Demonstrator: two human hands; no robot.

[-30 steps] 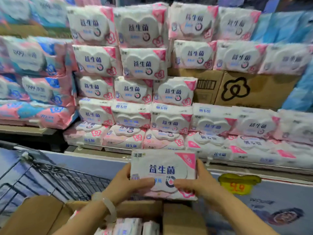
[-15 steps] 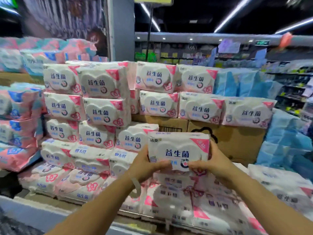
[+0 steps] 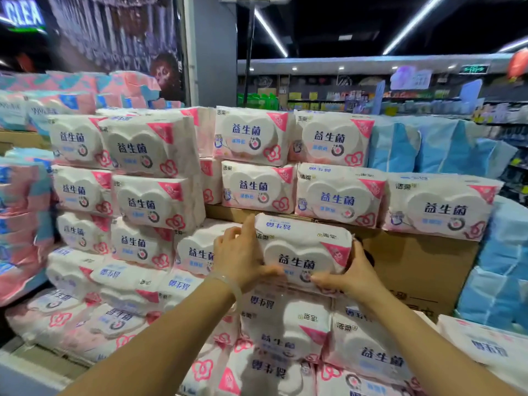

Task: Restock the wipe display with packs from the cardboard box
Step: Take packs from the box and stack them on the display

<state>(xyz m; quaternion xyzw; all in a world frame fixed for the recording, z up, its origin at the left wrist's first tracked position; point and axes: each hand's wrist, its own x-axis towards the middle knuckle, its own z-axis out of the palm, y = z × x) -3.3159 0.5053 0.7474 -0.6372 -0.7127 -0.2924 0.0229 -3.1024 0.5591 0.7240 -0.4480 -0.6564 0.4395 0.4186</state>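
A white and pink wipe pack (image 3: 303, 250) with a heart-shaped label is held between both hands against the stacked wipe display (image 3: 154, 195). My left hand (image 3: 237, 255) grips its left end, with a bracelet at the wrist. My right hand (image 3: 353, 277) holds its lower right corner. The pack sits on top of lower packs (image 3: 285, 327), in front of a brown cardboard box (image 3: 423, 267) that carries more packs. The box the packs come from is out of view.
Blue packs (image 3: 428, 147) are stacked at the right and pink-and-blue packs (image 3: 25, 212) at the left. A grey pillar (image 3: 214, 52) rises behind the display. Store shelves (image 3: 343, 98) run across the background.
The pack has gone from low over the cardboard box up and forward onto the display stack. My view has lifted from the cart and box to the shelves.
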